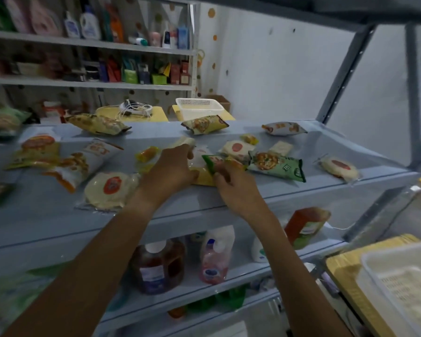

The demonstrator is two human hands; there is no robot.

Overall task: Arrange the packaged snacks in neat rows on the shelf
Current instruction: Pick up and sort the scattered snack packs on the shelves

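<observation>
**Plastic packets, loose on shelf**

Green packet (213, 164): mid-shelf (180, 203), pinched at its near end by right hand (231, 183). Left hand (173, 166) curls over a clear pack (199, 164) (grip unclear). Likely light, crinkly, slippery, crushable; best taken by the edges.

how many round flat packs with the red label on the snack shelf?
3: round pack front left, another far right, a third mid-shelf behind the right hand. More may hide under the hands.
</observation>
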